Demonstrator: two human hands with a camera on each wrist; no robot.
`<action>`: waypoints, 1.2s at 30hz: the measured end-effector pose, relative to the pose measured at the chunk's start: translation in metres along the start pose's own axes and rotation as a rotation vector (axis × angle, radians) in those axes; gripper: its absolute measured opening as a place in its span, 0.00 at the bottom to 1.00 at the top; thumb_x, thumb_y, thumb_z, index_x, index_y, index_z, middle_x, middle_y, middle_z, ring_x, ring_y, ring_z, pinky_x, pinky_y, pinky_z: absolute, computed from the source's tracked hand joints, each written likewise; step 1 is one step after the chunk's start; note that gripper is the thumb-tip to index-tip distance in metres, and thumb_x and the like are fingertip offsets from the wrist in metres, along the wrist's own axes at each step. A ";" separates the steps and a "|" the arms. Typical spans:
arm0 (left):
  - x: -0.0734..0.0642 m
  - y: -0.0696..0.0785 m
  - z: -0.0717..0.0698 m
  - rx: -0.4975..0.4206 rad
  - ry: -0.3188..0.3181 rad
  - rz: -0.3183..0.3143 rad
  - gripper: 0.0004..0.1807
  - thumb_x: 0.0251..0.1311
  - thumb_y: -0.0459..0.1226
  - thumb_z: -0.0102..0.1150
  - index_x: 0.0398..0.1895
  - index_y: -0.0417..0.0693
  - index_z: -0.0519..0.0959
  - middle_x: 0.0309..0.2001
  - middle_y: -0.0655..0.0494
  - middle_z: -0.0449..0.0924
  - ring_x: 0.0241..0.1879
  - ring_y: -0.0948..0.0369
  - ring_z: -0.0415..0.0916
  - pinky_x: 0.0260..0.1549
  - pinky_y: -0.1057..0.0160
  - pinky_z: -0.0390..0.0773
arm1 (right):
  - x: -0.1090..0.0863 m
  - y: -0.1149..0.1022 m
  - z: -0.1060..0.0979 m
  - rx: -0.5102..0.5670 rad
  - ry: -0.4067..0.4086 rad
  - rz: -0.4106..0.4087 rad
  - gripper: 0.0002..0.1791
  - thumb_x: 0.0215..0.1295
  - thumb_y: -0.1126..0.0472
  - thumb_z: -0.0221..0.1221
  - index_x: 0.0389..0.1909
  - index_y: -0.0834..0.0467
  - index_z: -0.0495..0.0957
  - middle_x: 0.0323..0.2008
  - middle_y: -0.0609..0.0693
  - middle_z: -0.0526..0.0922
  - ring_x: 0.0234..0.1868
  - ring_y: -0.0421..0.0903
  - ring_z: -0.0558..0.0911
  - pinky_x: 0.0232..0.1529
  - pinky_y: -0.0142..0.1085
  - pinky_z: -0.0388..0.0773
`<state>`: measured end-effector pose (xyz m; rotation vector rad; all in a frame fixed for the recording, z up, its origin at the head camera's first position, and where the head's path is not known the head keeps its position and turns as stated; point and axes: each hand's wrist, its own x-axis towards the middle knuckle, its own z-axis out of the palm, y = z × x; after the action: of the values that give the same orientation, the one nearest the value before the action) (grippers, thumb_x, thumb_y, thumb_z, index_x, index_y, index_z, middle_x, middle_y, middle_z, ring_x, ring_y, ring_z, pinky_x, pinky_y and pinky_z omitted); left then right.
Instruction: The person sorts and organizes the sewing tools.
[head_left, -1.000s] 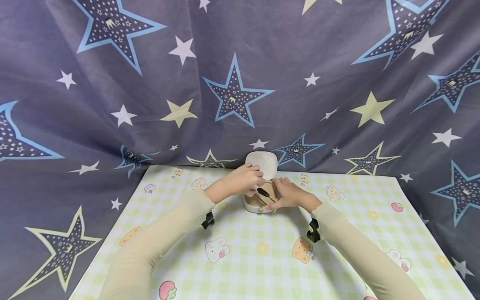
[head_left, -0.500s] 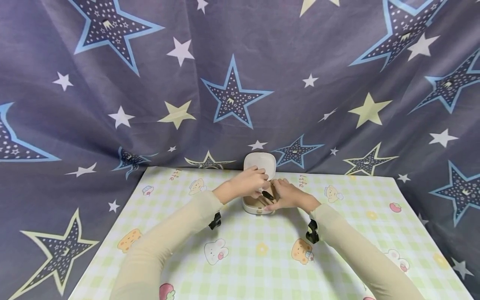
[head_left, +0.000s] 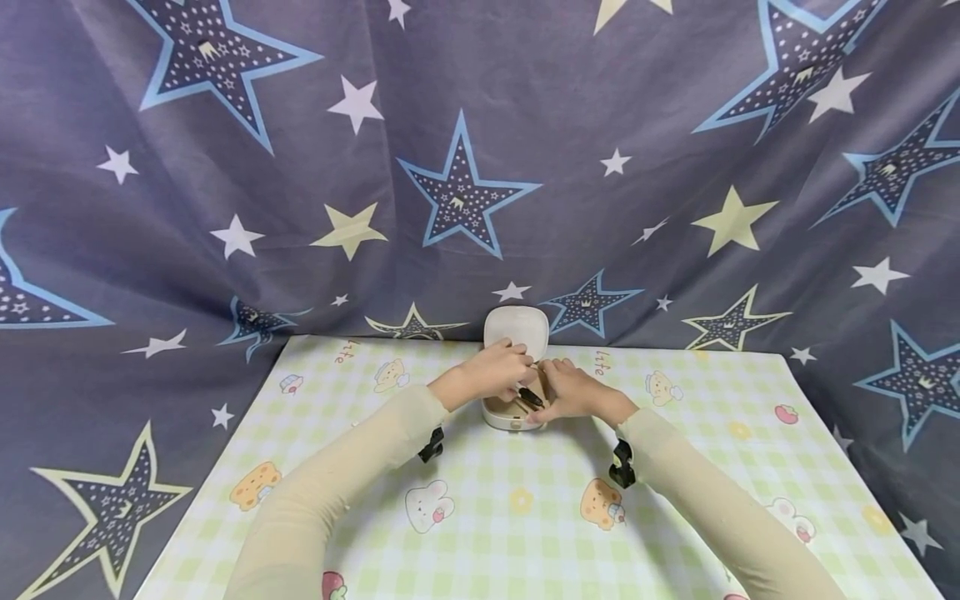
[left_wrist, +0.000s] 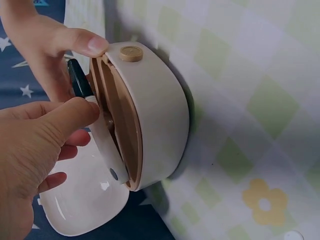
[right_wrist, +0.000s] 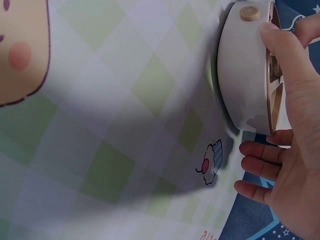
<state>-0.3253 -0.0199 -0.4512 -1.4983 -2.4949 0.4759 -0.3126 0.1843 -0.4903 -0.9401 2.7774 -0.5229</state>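
Note:
A small white rounded box (left_wrist: 157, 110) with a tan lining and a gold-coloured button stands on the table, its white lid (head_left: 517, 327) raised at the back. Between thumb and fingers, my left hand (head_left: 495, 372) pinches a white marker with a black cap (left_wrist: 79, 82). The marker slants over the box opening, its lower end by the inner rim; whether it touches the lining I cannot tell. My right hand (head_left: 576, 392) holds the box at its right side, thumb on the front rim near the button, other fingers around the far side.
A green-and-white checked cloth with cartoon prints covers the table (head_left: 517, 542). Right behind the box hangs a dark curtain (head_left: 480, 275) with stars. A black strap piece (head_left: 622, 463) sits at the right wrist, another black piece (head_left: 432, 445) at the left.
My left hand has moved slightly right and lower with the marker, and the black cap now sits lower over the box. The right hand keeps its hold on the box.

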 end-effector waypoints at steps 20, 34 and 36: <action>0.006 0.001 0.002 -0.031 -0.088 0.006 0.13 0.56 0.46 0.73 0.45 0.61 0.84 0.47 0.64 0.84 0.48 0.59 0.76 0.48 0.59 0.74 | 0.002 0.000 -0.001 -0.013 -0.012 0.008 0.41 0.51 0.34 0.73 0.51 0.59 0.68 0.37 0.51 0.71 0.40 0.48 0.68 0.42 0.40 0.66; 0.004 0.000 0.005 0.002 -0.107 -0.021 0.13 0.59 0.48 0.70 0.46 0.62 0.84 0.47 0.64 0.84 0.49 0.59 0.78 0.47 0.58 0.75 | 0.001 -0.002 -0.001 -0.003 -0.023 0.033 0.43 0.50 0.33 0.72 0.53 0.60 0.68 0.37 0.51 0.71 0.41 0.49 0.68 0.41 0.40 0.66; 0.003 0.001 0.004 0.005 -0.102 -0.023 0.13 0.59 0.47 0.70 0.47 0.62 0.84 0.47 0.64 0.84 0.49 0.59 0.78 0.47 0.58 0.75 | 0.001 -0.002 -0.001 0.006 -0.027 0.038 0.43 0.50 0.33 0.72 0.53 0.60 0.67 0.38 0.51 0.71 0.42 0.49 0.68 0.41 0.40 0.67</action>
<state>-0.3275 -0.0175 -0.4555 -1.4766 -2.5827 0.5673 -0.3125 0.1825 -0.4887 -0.8849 2.7622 -0.5080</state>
